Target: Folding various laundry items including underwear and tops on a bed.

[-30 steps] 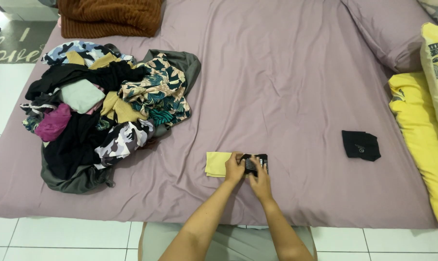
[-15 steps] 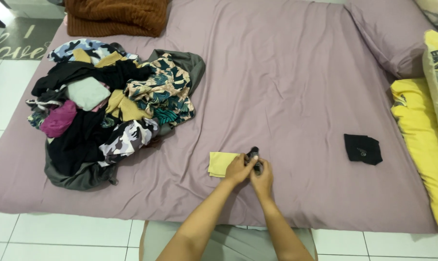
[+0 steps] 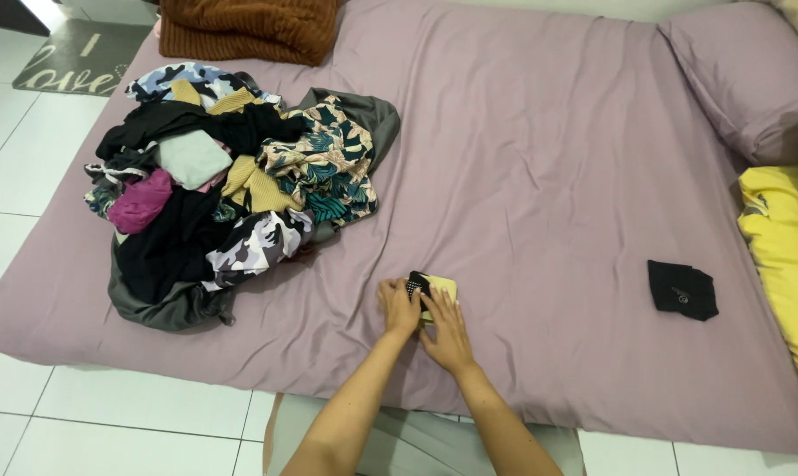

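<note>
Low centre of the frame: we've got a small yellow cloth (image 3: 443, 286) with a black dotted piece (image 3: 415, 284) on its left edge, both on the mauve bedsheet (image 3: 522, 176). Our left hand (image 3: 400, 306) has its fingers curled onto the black piece, pinching it; our right hand (image 3: 446, 329) lies flat and spread on the yellow cloth, gripping nothing. Upper left sits a heap of mixed clothes (image 3: 222, 194). At right, a folded black garment (image 3: 682, 289) lies near a yellow pillow (image 3: 782, 256). White floor tiles (image 3: 11, 176) show at left.
</note>
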